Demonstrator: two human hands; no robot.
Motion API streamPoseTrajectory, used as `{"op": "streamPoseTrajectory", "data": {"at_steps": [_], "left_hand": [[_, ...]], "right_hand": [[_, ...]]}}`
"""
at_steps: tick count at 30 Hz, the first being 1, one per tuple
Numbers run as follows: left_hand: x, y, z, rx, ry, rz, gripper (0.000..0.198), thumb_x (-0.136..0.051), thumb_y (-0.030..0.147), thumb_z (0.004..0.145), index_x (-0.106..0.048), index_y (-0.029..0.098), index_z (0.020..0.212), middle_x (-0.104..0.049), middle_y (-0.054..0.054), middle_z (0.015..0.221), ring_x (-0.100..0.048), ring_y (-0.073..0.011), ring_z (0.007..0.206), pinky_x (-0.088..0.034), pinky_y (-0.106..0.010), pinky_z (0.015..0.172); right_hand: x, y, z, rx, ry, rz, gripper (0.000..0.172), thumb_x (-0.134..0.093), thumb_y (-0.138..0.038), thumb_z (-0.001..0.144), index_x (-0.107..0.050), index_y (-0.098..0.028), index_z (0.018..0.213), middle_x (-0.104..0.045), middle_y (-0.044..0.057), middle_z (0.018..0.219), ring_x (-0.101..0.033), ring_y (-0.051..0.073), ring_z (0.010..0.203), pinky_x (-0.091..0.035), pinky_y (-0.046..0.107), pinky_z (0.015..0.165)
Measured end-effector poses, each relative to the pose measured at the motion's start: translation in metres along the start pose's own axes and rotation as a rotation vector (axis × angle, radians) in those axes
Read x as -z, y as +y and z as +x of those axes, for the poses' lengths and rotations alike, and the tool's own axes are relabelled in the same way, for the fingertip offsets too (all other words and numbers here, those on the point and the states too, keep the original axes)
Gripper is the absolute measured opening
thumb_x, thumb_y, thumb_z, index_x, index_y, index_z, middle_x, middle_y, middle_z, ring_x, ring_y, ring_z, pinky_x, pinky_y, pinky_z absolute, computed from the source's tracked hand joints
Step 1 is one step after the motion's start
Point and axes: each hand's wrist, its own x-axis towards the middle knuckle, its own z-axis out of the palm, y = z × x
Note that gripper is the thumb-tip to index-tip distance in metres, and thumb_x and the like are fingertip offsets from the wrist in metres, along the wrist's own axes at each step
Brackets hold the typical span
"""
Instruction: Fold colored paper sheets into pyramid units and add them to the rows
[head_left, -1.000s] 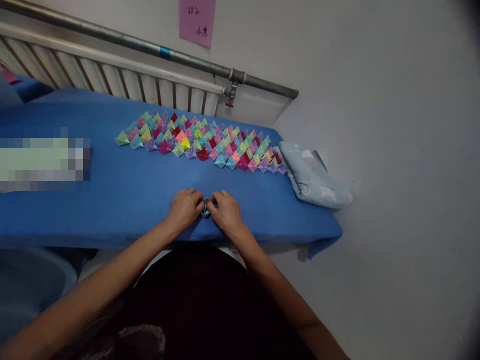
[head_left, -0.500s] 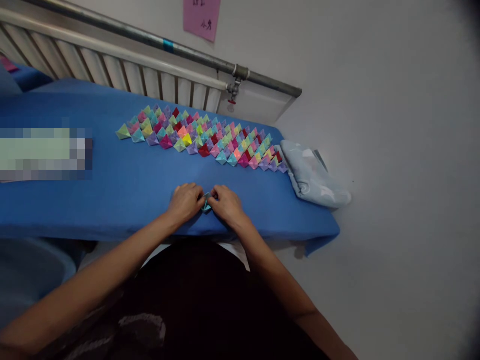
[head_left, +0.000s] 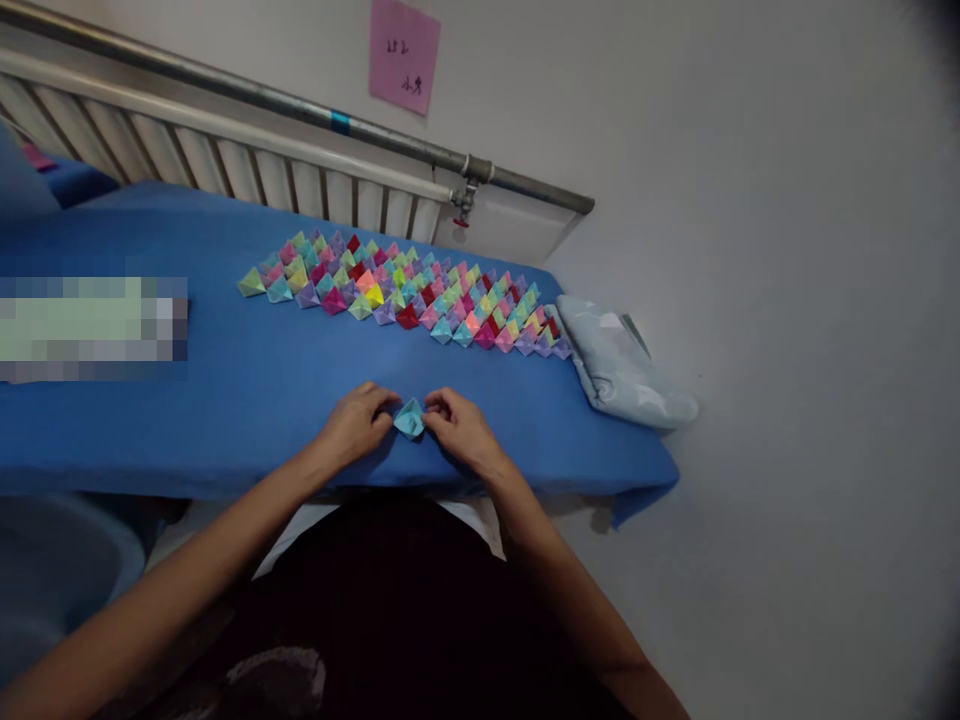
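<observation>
A light blue folded paper boat (head_left: 409, 420) rests on the blue cloth near the table's front edge, its pointed middle facing up. At its left corner is my left hand (head_left: 360, 420), the thumb and forefinger apart beside the paper. My right hand (head_left: 459, 428) pinches the boat's right corner with thumb and forefinger, the other fingers curled. Farther back, several rows of folded paper boats (head_left: 386, 313) in pink, purple, green, yellow, red and blue stand close together.
A folded pale blue patterned cloth (head_left: 626, 370) lies at the right end of the blue-covered table (head_left: 247, 400). Behind stand a white radiator (head_left: 307, 187) and a metal pipe (head_left: 409, 143). A pixelated block (head_left: 90, 330) covers something at the left. A pink note (head_left: 403, 60) hangs on the wall.
My hands have moved apart, the left one loosening from the paper boat. More of the boat now shows, opened out wider. The view has tilted up slightly.
</observation>
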Motion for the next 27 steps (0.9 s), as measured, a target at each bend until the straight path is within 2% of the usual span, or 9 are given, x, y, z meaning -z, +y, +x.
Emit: {"op": "streamPoseTrajectory", "data": {"at_steps": [4,8,15,20,27], "left_hand": [[-0.001,-0.012,-0.022,-0.030,0.157,-0.167,0.029,-0.046,0.015,0.083,-0.066,0.018,0.104,-0.066,-0.006,0.103,-0.062,-0.0199,0.100,-0.049,-0.035,0.093],[-0.008,-0.016,-0.031,-0.072,0.195,-0.159,0.029,-0.045,0.014,0.085,-0.068,0.020,0.102,-0.066,-0.005,0.104,-0.061,-0.0200,0.104,-0.048,-0.036,0.095],[-0.015,-0.008,-0.034,-0.233,0.181,0.129,0.039,-0.048,0.010,0.089,-0.069,0.027,0.116,-0.066,-0.008,0.108,-0.059,-0.0227,0.095,-0.045,-0.039,0.084],[-0.015,-0.005,-0.032,-0.220,0.153,0.168,0.035,-0.051,0.013,0.090,-0.071,0.030,0.112,-0.067,-0.007,0.106,-0.059,-0.0227,0.092,-0.043,-0.039,0.082],[-0.013,-0.006,-0.029,-0.243,0.117,0.225,0.034,-0.046,0.015,0.096,-0.070,0.030,0.115,-0.067,-0.008,0.105,-0.057,-0.0225,0.089,-0.040,-0.038,0.078]], "right_hand": [[-0.001,0.008,-0.018,0.041,0.158,0.077,0.015,-0.057,-0.023,0.078,-0.065,-0.019,0.091,-0.064,0.000,0.087,-0.057,0.013,0.071,-0.048,0.026,0.070],[-0.003,0.011,-0.034,0.141,0.215,0.040,0.011,-0.055,-0.020,0.081,-0.066,-0.021,0.083,-0.064,0.003,0.090,-0.060,0.016,0.081,-0.049,0.028,0.076],[-0.008,0.009,-0.033,0.314,0.125,-0.164,0.034,-0.049,-0.007,0.084,-0.071,-0.022,0.104,-0.061,0.007,0.106,-0.061,0.018,0.099,-0.048,0.032,0.093],[-0.003,0.008,-0.026,0.351,-0.015,-0.326,0.042,-0.048,-0.001,0.084,-0.071,-0.023,0.111,-0.059,0.008,0.107,-0.058,0.018,0.099,-0.048,0.032,0.092],[0.003,0.006,-0.021,0.394,-0.123,-0.483,0.040,-0.046,-0.005,0.090,-0.070,-0.024,0.116,-0.061,0.007,0.102,-0.056,0.018,0.092,-0.047,0.033,0.089]]}}
